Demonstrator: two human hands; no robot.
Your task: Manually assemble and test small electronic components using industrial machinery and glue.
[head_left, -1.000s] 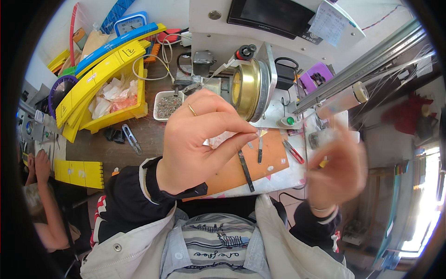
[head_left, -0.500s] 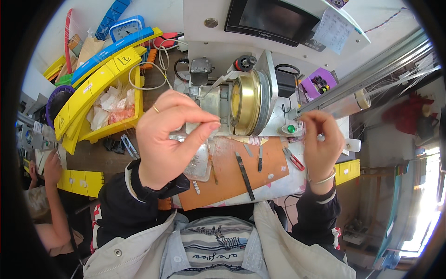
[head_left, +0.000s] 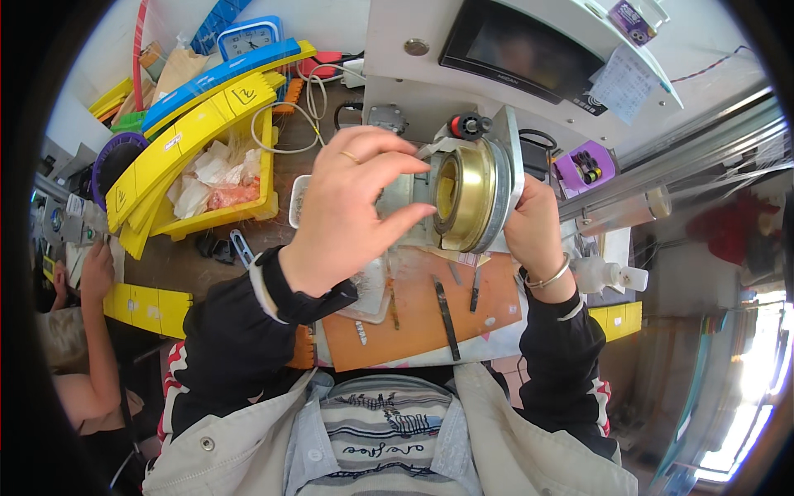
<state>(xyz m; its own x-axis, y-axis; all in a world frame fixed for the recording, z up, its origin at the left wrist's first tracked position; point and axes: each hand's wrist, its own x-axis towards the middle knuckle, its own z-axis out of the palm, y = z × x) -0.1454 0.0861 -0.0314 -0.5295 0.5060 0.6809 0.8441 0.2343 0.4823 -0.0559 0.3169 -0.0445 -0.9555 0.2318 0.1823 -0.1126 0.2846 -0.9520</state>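
A brass-coloured wheel [head_left: 475,194] is mounted upright on a machine, against a grey metal plate [head_left: 514,153]. My left hand [head_left: 351,207] hovers at the wheel's left face, thumb and fingers apart with a gap between them; nothing shows in it. To the right of the plate, my right hand [head_left: 533,231] reaches in low beside the machine. Its fingertips are hidden behind the plate, so what they touch cannot be made out. Below the hands lies an orange mat [head_left: 413,343] bearing a long dark slim tool [head_left: 447,318] and a shorter one [head_left: 475,289].
A clear tray [head_left: 368,302] of tiny pieces overlaps the mat's left side. Further left stands a yellow bin [head_left: 269,186] of crumpled paper, with yellow strips [head_left: 178,145] across it. A screen [head_left: 517,45] rises behind the machine; a purple box [head_left: 585,168] sits right. Another person's arm [head_left: 98,331] is at far left.
My left hand has moved right to the wheel, its pinched thumb and finger now spread. My right hand has moved left, from beside the green button to behind the plate. The view has shifted slightly.
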